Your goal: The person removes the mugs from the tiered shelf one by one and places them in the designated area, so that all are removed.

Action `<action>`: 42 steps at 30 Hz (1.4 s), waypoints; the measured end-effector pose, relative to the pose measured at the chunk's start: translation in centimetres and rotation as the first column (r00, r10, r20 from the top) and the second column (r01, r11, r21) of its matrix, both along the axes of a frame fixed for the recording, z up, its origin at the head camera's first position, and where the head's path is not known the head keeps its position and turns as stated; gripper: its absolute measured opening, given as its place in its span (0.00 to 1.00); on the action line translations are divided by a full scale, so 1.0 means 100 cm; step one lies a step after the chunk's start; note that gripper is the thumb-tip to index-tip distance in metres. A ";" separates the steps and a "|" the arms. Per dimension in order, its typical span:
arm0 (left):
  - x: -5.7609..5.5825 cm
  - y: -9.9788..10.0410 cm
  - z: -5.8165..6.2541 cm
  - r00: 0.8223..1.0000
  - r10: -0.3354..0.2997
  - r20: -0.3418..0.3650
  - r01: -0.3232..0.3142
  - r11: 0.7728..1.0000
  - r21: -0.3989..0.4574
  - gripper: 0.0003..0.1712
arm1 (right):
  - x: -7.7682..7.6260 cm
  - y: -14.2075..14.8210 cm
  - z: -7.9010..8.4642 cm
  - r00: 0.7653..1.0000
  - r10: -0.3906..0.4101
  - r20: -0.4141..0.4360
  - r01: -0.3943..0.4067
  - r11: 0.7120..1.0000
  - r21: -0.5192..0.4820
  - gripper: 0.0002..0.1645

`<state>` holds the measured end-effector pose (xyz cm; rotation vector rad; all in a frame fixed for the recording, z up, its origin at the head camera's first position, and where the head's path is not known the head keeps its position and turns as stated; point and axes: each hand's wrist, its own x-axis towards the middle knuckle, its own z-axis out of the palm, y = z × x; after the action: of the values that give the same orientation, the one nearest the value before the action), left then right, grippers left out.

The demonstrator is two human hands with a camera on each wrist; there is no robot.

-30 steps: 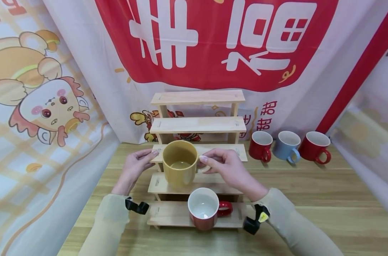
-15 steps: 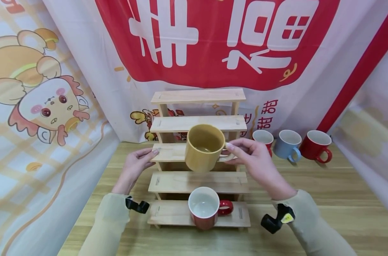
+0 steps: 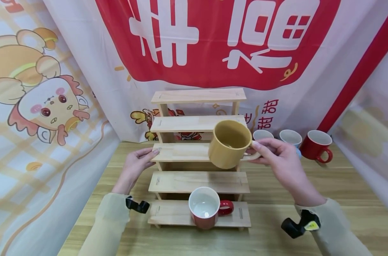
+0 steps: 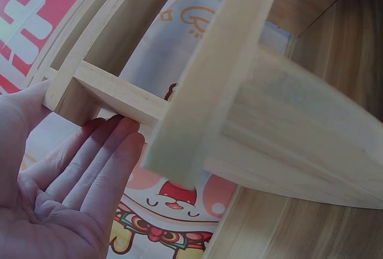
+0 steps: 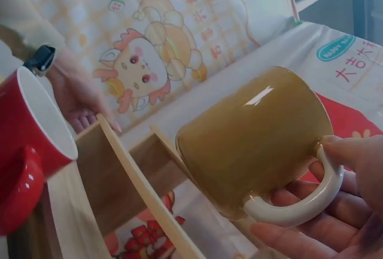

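Observation:
A mustard-yellow mug (image 3: 224, 156) with a whitish handle is held up in front of the right half of a stepped wooden shelf (image 3: 198, 182). My right hand (image 3: 281, 158) pinches its handle between thumb and fingers, clearly seen in the right wrist view, where the mug (image 5: 251, 145) tilts. At the shelf's left end, my left hand (image 3: 134, 165) grips the middle step. In the left wrist view that hand (image 4: 72, 193) has its fingers under the board and its thumb at the edge. On the lowest step stands a red mug (image 3: 204, 220), white inside, handle rightward.
Behind and beyond my right hand, a red mug (image 3: 315, 144), a blue mug (image 3: 290, 137) and a partly covered mug (image 3: 262, 134) stand on the wood-grain table (image 3: 309, 227). A printed cloth backdrop (image 3: 117, 89) hangs behind the shelf.
My right hand has carried the yellow mug rightward and slightly up, away from the shelf's middle, partly covering the blue mug and its neighbour. The left hand has stayed on the shelf.

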<state>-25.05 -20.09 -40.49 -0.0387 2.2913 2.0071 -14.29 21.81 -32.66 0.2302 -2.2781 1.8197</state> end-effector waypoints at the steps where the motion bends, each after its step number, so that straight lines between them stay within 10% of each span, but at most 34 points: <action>1: 0.001 0.000 0.000 1.000 -0.001 -0.002 0.001 1.000 0.000 0.41 | 0.002 0.004 0.001 1.000 -0.019 0.004 0.019 1.000 0.017 0.22; 9: 0.001 0.000 0.000 1.000 0.001 0.000 -0.001 1.000 0.005 0.40 | 0.014 0.038 0.005 0.990 -0.143 -0.016 0.144 0.987 0.072 0.22; 21: 0.000 0.001 0.001 1.000 0.009 0.011 -0.009 1.000 -0.012 0.40 | 0.020 0.084 -0.010 0.993 -0.120 -0.014 0.112 0.958 -0.264 0.12; 42: 0.000 0.002 0.001 1.000 0.013 0.007 -0.013 1.000 -0.012 0.40 | -0.001 0.098 -0.090 0.954 -0.258 0.153 0.260 0.966 0.010 0.28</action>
<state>-25.05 -19.90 -40.37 -0.0614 2.3041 1.9965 -14.42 31.60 -41.64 -0.2090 -2.2694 1.7654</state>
